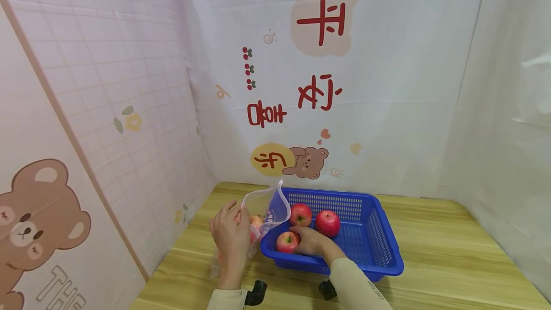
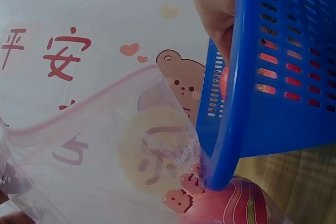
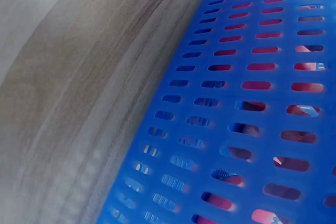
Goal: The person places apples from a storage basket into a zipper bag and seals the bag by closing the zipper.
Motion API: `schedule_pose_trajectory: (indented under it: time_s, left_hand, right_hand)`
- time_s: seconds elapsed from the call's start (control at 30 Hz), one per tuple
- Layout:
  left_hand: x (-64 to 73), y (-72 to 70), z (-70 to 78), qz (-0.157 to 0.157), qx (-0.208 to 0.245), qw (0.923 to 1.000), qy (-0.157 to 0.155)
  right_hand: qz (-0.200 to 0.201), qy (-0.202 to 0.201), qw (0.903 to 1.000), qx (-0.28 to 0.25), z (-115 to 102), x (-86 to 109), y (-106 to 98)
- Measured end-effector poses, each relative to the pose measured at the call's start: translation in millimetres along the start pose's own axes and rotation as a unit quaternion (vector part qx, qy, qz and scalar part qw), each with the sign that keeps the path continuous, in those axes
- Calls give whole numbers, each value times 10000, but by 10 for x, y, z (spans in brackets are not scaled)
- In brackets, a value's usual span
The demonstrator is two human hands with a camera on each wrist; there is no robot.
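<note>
A clear zip bag point(image 1: 275, 209) with a pale rim stands with its mouth spread beside the basket's left end, with apples inside. My left hand point(image 1: 232, 228) pinches the bag's left edge; in the left wrist view its fingers point(image 2: 16, 216) show at the lower left corner. Inside the blue plastic basket point(image 1: 389, 233), my right hand point(image 1: 313, 242) grips a red-yellow apple point(image 1: 286, 243) by its right side. Two more red apples, a rear one point(image 1: 300, 214) and one to its right point(image 1: 327, 224), lie behind that hand. In the right wrist view, the perforated basket wall point(image 3: 210, 114) hides the hand.
The basket rests on a wood-grain table point(image 1: 447, 252). White printed cloth point(image 1: 387, 85) hangs behind and at both sides. Dark bent pieces sit beside each wrist, one near the left sleeve point(image 1: 225, 300) and one near the right sleeve point(image 1: 355, 283).
</note>
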State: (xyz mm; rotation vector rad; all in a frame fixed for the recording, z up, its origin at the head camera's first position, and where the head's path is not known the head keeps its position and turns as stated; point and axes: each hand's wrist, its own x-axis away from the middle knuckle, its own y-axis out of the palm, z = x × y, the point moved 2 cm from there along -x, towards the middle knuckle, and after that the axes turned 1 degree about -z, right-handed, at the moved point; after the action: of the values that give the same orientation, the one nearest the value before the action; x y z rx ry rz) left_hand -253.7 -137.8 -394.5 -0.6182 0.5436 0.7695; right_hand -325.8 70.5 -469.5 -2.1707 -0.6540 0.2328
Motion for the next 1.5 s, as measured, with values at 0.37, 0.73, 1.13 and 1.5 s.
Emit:
schedule_pose_trajectory:
  time_s: [0.37, 0.73, 1.13, 1.5]
  left_hand:
    - [26, 10, 47, 32, 43, 10000, 78]
    - [54, 18, 71, -18, 16, 10000, 54]
    - [63, 17, 27, 100, -34, 9997, 214]
    - [19, -15, 4, 213, 90, 9993, 302]
  right_hand:
    - [61, -126, 9999, 22, 42, 42, 4]
    - [333, -138, 9987, 366, 67, 82, -9]
    - [866, 220, 9959, 147, 108, 104, -70]
    - [1792, 606, 9815, -300, 10, 106, -181]
